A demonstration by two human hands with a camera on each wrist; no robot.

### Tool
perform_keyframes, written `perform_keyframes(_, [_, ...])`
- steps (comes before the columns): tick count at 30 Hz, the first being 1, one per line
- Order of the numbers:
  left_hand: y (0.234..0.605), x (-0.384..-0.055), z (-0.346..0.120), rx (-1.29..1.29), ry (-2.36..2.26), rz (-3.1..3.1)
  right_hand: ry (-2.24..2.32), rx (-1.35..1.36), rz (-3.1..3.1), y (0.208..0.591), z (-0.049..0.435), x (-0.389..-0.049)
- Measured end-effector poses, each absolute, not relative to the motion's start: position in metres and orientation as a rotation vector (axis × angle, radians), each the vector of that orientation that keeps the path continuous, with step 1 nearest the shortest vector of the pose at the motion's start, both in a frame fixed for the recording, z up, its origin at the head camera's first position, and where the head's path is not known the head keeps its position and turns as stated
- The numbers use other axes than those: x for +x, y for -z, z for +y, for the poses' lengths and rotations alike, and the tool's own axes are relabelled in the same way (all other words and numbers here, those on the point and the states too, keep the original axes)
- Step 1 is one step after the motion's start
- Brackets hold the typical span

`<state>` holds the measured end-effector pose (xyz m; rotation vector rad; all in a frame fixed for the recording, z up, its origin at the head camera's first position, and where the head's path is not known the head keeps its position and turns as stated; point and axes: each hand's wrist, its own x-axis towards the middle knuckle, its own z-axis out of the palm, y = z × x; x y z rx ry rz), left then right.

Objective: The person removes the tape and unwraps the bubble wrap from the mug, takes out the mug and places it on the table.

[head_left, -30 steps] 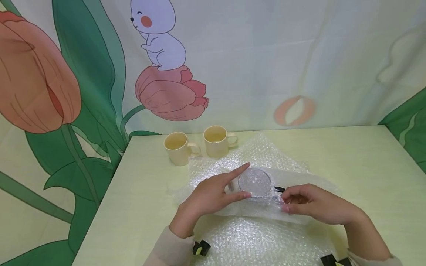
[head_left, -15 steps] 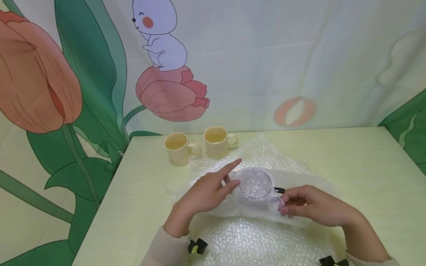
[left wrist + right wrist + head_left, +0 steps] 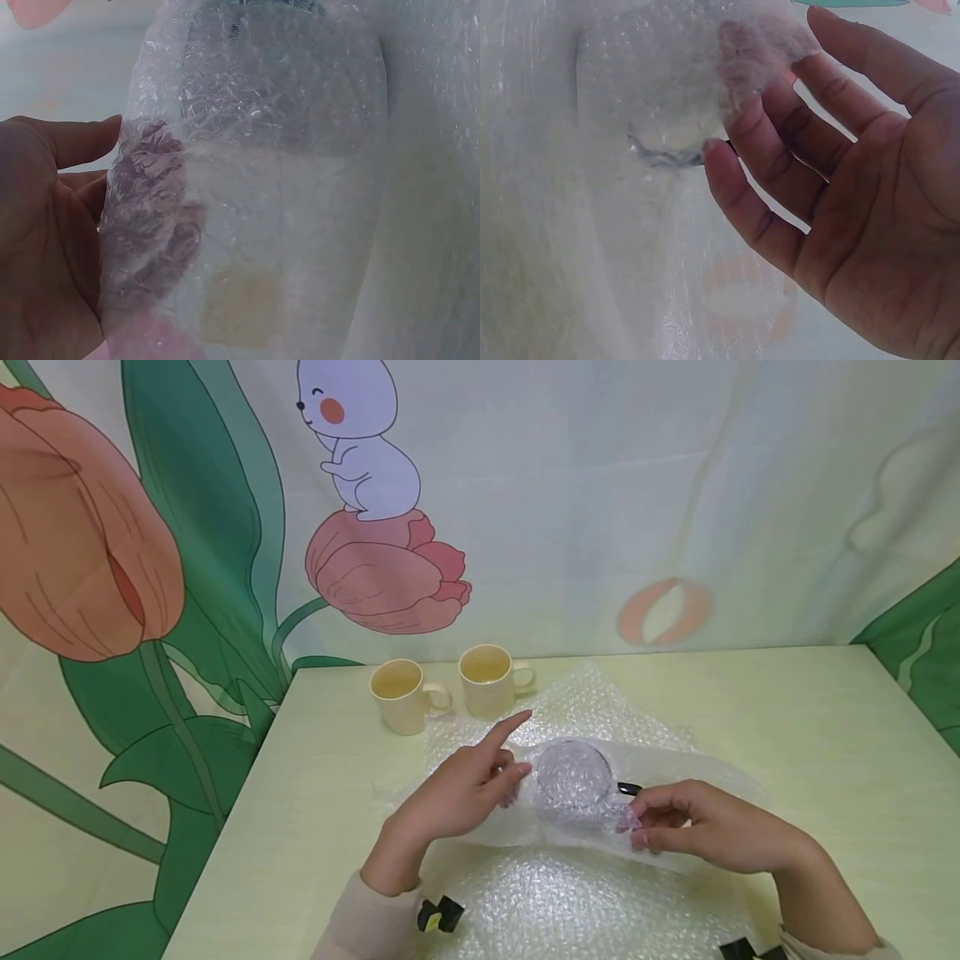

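Observation:
A round thing wrapped in clear bubble wrap sits on the sheet between the two hands; the wrap blurs what kind it is. A short black piece shows at its right side. My left hand is at the wrap's left end, index finger stretched out free. Its other fingers show through the wrap in the left wrist view. At the right end, my right hand holds a bunched bit of wrap, thumb on the near side and a wrap-covered fingertip opposite; curled fingers appear in the right wrist view.
Two cream mugs stand at the back left, handles to the right. More bubble wrap spreads over the table in front, and a corner reaches toward the back. A printed curtain hangs behind the table.
My left hand has drawn back leftward from the wrapped round thing, its index finger and thumb leaving its rim. My right hand has shifted slightly at the wrap's right end.

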<state>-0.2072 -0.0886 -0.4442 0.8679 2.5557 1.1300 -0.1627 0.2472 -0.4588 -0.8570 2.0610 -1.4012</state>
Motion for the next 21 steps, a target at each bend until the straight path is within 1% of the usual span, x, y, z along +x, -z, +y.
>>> perform_keyframes(18, [0.4348,-0.2048,-0.0945,0.934,-1.16,2.479,1.388,-0.941,2.08,0.4543,0.245,-0.1599])
perform_keyframes(21, [0.4343,-0.2047,-0.0957,0.908,-1.15,2.463,1.377,-0.952,2.081,0.453,0.2442,-0.1586])
